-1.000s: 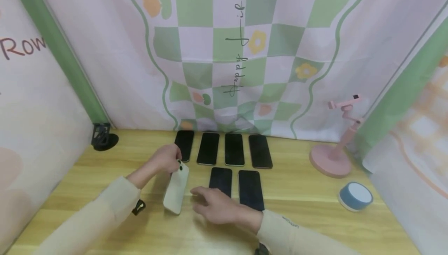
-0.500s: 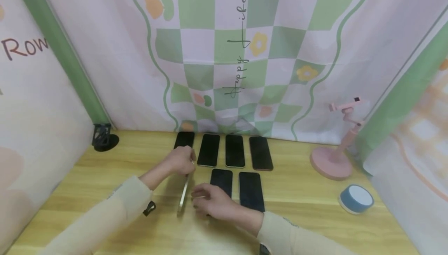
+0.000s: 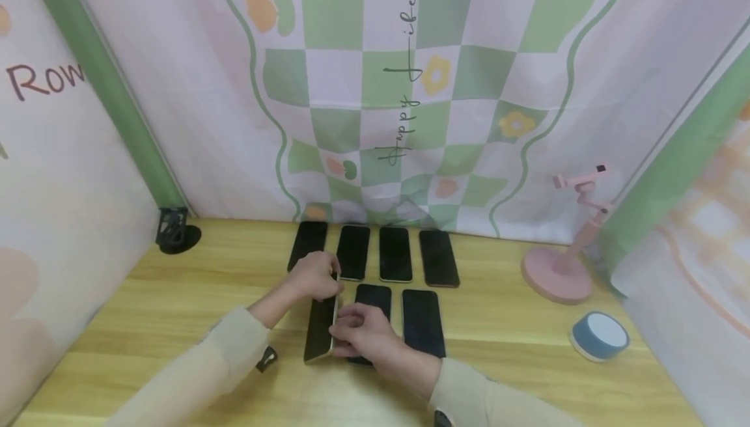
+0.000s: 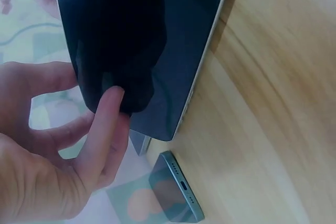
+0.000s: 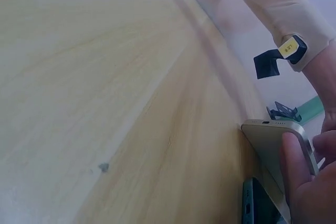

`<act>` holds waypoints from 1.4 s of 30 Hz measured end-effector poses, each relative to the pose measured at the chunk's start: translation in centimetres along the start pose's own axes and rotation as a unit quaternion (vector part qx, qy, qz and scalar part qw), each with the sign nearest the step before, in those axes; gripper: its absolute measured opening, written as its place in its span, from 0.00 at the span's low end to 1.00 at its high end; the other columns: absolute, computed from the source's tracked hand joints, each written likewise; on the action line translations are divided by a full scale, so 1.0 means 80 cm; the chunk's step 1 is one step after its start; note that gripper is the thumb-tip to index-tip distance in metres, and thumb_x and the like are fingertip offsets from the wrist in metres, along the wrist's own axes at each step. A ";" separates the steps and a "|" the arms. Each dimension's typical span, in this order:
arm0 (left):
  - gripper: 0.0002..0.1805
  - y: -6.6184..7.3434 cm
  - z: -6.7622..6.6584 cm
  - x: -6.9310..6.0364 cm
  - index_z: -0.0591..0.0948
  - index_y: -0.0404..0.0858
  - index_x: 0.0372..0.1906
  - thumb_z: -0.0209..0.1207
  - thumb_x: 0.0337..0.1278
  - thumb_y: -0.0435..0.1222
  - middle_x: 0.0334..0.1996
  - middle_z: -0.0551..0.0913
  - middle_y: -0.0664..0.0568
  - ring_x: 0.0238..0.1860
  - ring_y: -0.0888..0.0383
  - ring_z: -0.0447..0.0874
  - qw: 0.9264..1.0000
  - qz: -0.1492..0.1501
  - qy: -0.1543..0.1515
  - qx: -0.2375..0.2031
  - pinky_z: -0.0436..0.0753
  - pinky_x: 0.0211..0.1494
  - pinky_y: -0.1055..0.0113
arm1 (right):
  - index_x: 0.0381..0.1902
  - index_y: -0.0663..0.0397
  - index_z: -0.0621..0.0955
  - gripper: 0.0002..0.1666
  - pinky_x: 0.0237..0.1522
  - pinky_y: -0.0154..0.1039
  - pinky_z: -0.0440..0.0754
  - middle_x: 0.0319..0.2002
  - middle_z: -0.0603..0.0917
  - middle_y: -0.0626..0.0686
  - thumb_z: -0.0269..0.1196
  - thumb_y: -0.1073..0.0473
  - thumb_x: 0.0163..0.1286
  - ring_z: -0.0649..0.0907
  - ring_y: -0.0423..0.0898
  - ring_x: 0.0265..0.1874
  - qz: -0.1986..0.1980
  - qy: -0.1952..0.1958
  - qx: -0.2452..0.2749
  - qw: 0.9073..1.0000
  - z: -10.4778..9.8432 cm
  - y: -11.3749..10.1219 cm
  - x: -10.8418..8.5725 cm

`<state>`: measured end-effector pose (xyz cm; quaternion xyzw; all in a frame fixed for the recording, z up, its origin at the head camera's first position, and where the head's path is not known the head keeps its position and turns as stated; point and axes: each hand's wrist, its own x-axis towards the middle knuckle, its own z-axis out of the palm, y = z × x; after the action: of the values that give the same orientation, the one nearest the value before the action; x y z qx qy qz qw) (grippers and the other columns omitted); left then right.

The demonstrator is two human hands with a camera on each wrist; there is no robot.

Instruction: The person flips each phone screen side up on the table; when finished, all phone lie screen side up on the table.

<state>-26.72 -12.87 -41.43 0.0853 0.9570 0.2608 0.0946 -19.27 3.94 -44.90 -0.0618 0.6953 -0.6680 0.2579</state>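
A cream-backed smartphone [image 3: 320, 329] stands tilted on its long edge over the wood table, its dark screen facing left and up. My left hand [image 3: 314, 276] grips its far end. My right hand [image 3: 375, 337] pinches its right side near the lower end. Fingers of the left hand [image 4: 52, 171] lie over one corner in the left wrist view. In the right wrist view, the pale back of the phone [image 5: 273, 145] meets the right hand [image 5: 310, 192]. Just right of it lies another smartphone [image 3: 373, 295], partly hidden by the right hand, then a further smartphone [image 3: 423, 323].
Along the back lie several dark smartphones, from the leftmost phone [image 3: 308, 241] to the rightmost phone [image 3: 439, 258]. A pink stand [image 3: 556, 274] and a blue-and-white round object [image 3: 599, 336] are on the right. At the far left is a black stand [image 3: 176, 235].
The left hand has moved right and turned the phone, so its screen shows instead of its pale back. The right hand, earlier apart from it, now holds its side.
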 end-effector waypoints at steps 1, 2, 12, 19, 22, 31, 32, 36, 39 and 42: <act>0.15 0.001 0.001 0.000 0.84 0.36 0.48 0.68 0.56 0.38 0.20 0.86 0.54 0.17 0.62 0.84 1.000 0.004 0.001 0.008 0.84 0.34 0.66 | 0.61 0.73 0.74 0.23 0.42 0.41 0.93 0.46 0.87 0.62 0.64 0.66 0.72 0.90 0.44 0.35 0.002 -0.003 -0.001 1.000 0.001 0.000 0.000; 0.15 0.002 0.001 0.000 0.84 0.35 0.48 0.68 0.56 0.37 0.19 0.87 0.54 0.17 0.61 0.84 1.000 0.006 0.003 0.012 0.85 0.36 0.65 | 0.60 0.73 0.74 0.23 0.42 0.41 0.93 0.45 0.88 0.62 0.64 0.66 0.72 0.90 0.44 0.35 0.003 -0.005 -0.003 1.000 0.002 -0.001 0.000; 0.17 -0.002 0.004 -0.007 0.85 0.34 0.54 0.67 0.62 0.38 0.53 0.89 0.42 0.23 0.60 0.89 1.000 -0.001 -0.013 -0.022 0.90 0.52 0.57 | 0.55 0.72 0.74 0.20 0.39 0.41 0.93 0.40 0.86 0.58 0.65 0.72 0.67 0.88 0.42 0.28 0.011 0.015 -0.027 0.999 0.005 0.001 0.001; 0.27 -0.027 -0.001 -0.028 0.83 0.30 0.59 0.71 0.51 0.33 0.57 0.86 0.35 0.55 0.41 0.88 0.997 0.072 -0.031 -0.004 0.85 0.63 0.47 | 0.59 0.74 0.74 0.25 0.38 0.41 0.93 0.42 0.87 0.62 0.65 0.73 0.66 0.89 0.43 0.31 0.005 0.026 -0.036 0.999 0.002 0.008 0.005; 0.35 -0.040 0.001 -0.042 0.80 0.28 0.64 0.75 0.48 0.34 0.64 0.80 0.32 0.65 0.35 0.81 0.992 0.110 -0.045 0.033 0.79 0.70 0.42 | 0.63 0.73 0.72 0.29 0.38 0.43 0.93 0.49 0.87 0.67 0.66 0.74 0.65 0.90 0.47 0.35 -0.006 0.030 -0.042 0.999 0.002 0.011 0.007; 0.57 -0.055 0.004 -0.068 0.64 0.28 0.77 0.81 0.43 0.44 0.80 0.56 0.28 0.78 0.26 0.59 0.984 0.138 -0.103 0.038 0.66 0.78 0.32 | 0.73 0.65 0.66 0.42 0.34 0.43 0.92 0.61 0.81 0.73 0.66 0.76 0.62 0.91 0.54 0.39 -0.042 0.028 -0.089 0.995 0.011 0.007 0.006; 0.57 -0.055 0.005 -0.069 0.64 0.28 0.77 0.81 0.43 0.44 0.80 0.56 0.28 0.78 0.26 0.59 0.984 0.139 -0.101 0.038 0.66 0.78 0.32 | 0.74 0.65 0.65 0.42 0.33 0.43 0.92 0.57 0.84 0.73 0.66 0.76 0.63 0.92 0.55 0.38 -0.042 0.025 -0.093 0.994 0.013 0.006 0.006; 0.56 -0.056 0.009 -0.068 0.65 0.29 0.77 0.81 0.43 0.44 0.80 0.57 0.28 0.79 0.28 0.60 0.985 0.136 -0.096 0.044 0.65 0.79 0.33 | 0.75 0.64 0.64 0.43 0.32 0.43 0.91 0.45 0.89 0.68 0.66 0.73 0.63 0.91 0.54 0.32 -0.028 0.018 -0.111 0.993 0.017 0.001 0.005; 0.55 -0.058 0.011 -0.066 0.66 0.29 0.76 0.81 0.43 0.44 0.80 0.58 0.29 0.79 0.29 0.60 0.986 0.131 -0.091 0.045 0.64 0.79 0.32 | 0.75 0.62 0.65 0.43 0.31 0.43 0.89 0.42 0.89 0.63 0.67 0.70 0.63 0.89 0.50 0.27 -0.014 0.014 -0.127 0.992 0.019 -0.005 0.007; 0.55 -0.062 0.011 -0.064 0.67 0.29 0.76 0.81 0.44 0.43 0.80 0.58 0.29 0.79 0.29 0.59 0.987 0.128 -0.086 0.041 0.62 0.80 0.32 | 0.74 0.61 0.66 0.42 0.31 0.41 0.87 0.40 0.86 0.60 0.67 0.68 0.63 0.86 0.48 0.25 -0.001 0.007 -0.140 0.990 0.020 -0.012 0.009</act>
<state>-22.12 -17.73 -44.03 0.2329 0.9363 0.2233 0.1386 -19.42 2.06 -44.10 -0.0936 0.7838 -0.5644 0.2415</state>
